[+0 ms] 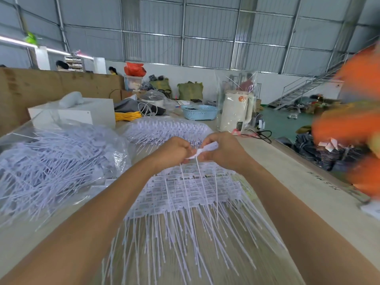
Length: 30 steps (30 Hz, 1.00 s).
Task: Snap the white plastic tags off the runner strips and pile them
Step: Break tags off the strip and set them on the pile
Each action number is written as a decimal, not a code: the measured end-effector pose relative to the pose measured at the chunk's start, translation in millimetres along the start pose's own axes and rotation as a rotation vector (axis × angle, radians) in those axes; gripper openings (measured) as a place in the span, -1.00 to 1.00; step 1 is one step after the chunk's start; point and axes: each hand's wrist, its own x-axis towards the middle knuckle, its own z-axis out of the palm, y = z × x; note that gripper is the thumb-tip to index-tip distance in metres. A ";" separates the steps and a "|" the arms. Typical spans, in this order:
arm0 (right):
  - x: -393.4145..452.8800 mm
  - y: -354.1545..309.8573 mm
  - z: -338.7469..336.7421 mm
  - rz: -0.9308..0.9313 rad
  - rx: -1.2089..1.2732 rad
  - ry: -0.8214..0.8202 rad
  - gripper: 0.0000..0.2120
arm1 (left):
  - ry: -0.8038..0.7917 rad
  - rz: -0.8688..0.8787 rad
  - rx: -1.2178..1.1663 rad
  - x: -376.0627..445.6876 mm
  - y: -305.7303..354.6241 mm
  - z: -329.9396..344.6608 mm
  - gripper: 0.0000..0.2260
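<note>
- Hands meet above the far edge of the pile: my left hand [173,150] and right hand [223,150] are raised side by side over the desk [287,161].
- Both grips are closed on the same small bunch of white tags [207,149]; I see the left fingers curled round its lower end and the right fingers pinching its upper end, where the tags stick out past the knuckles.
- Thin white tails [198,171] hang down from the held bunch towards the pile below.
- Directly under my hands lies the pile of tags [191,192], tag heads in overlapping rows and long tails fanned out towards me across the desk.
- On my left I see a clear plastic bag [61,161] stuffed with more white tag strips, resting on the desk just beside the pile.
- Beyond my hands sits a second clear bag of tags [164,129], further along the desk.
- Behind that I can make out a white box [78,113], a coil of yellow cable [127,115], a light blue basket [199,112] and a cream kettle [236,112] wrapped in clear film.
- At the right edge a blurred orange shape [353,124] fills the view; I cannot tell what it is.
</note>
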 end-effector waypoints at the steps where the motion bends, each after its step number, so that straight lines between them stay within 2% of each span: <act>1: -0.3 -0.9 2.1 -0.044 -0.057 0.040 -0.83 | 0.007 -0.047 -0.068 0.4 2.0 -0.5 -0.71; 4: -1.2 -0.8 9.4 -0.231 -0.184 0.084 -0.88 | -0.063 -0.175 -0.224 -2.0 4.1 -3.8 -0.73; 6: -1.3 1.6 11.0 -0.246 -0.221 0.109 -0.89 | -0.116 -0.202 -0.273 -5.1 1.6 -6.4 -0.73; 9: 2.0 13.0 -4.1 -0.044 -0.161 0.205 -0.92 | -0.173 -0.190 -0.284 -10.2 -6.9 -10.4 -0.68; 12: 4.8 18.5 -34.5 0.249 0.275 0.349 -0.82 | -0.129 -0.095 -0.152 -14.0 -19.7 -16.4 -0.69; 14: 7.7 11.5 -55.7 0.363 0.457 0.383 -0.75 | -0.128 -0.086 -0.088 -15.6 -26.3 -17.2 -0.73; 16: 9.0 1.0 -70.7 0.398 0.519 0.359 -0.75 | -0.146 -0.124 -0.095 -14.4 -30.4 -13.6 -0.80; 18: 6.8 -9.7 -79.4 0.350 0.496 0.361 -0.80 | -0.158 -0.150 -0.106 -11.4 -31.6 -8.4 -0.84; 20: 2.7 -20.1 -82.3 0.265 0.387 0.333 -0.80 | -0.174 -0.153 -0.022 -7.0 -31.4 -5.5 -0.82; 23: -3.7 -33.3 -78.0 0.193 0.181 0.146 -0.82 | -0.223 -0.155 0.156 -5.0 -36.3 -3.0 -0.81; 25: -6.5 -39.8 -76.5 0.161 0.114 0.101 -0.86 | -0.252 -0.157 0.202 -7.8 -46.2 2.7 -0.82; 26: -6.8 -41.9 -76.8 0.138 0.124 0.142 -0.87 | -0.273 -0.152 0.225 -11.1 -51.5 7.6 -0.85; 28: -6.4 -45.4 -80.8 0.069 0.148 0.367 -0.88 | -0.303 -0.123 0.289 -16.8 -60.4 15.7 -0.92; 30: -4.9 -49.6 -89.8 0.009 0.243 0.569 -0.88 | -0.299 -0.105 0.284 -17.8 -63.7 16.1 -0.89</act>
